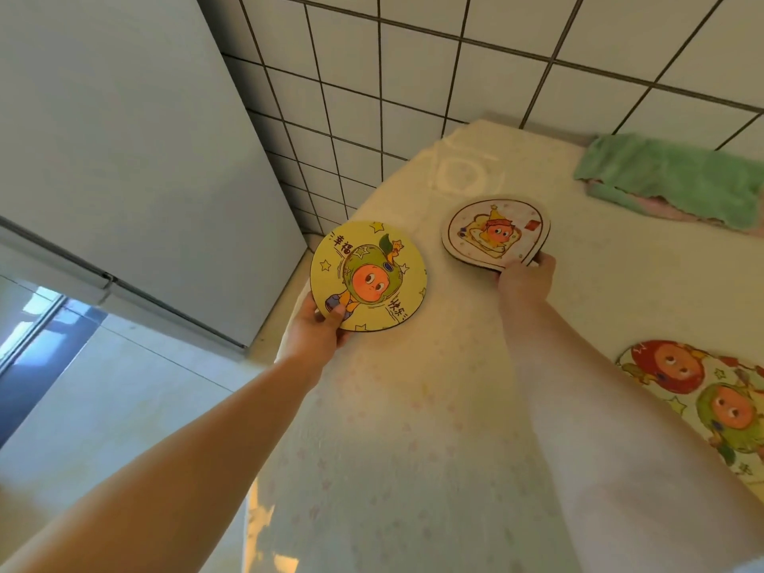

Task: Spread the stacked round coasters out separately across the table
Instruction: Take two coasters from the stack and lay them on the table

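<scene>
Left hand (316,330) pinching yellow coaster (368,275) at its near rim, thumb on top, right hand (525,277) gripping white coaster (495,232) beyond its fingertips

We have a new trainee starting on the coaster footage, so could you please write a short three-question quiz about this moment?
1. True or false: the left hand holds the yellow coaster by its near edge.
2. Which thing lies at the far right of the table, next to the tiled wall? A) a green cloth B) a glass C) a spoon
3. Fill in: the right hand grips the white coaster with a ____ hat on its cartoon figure.

Key
1. True.
2. A, the green cloth.
3. Yellow.
</scene>
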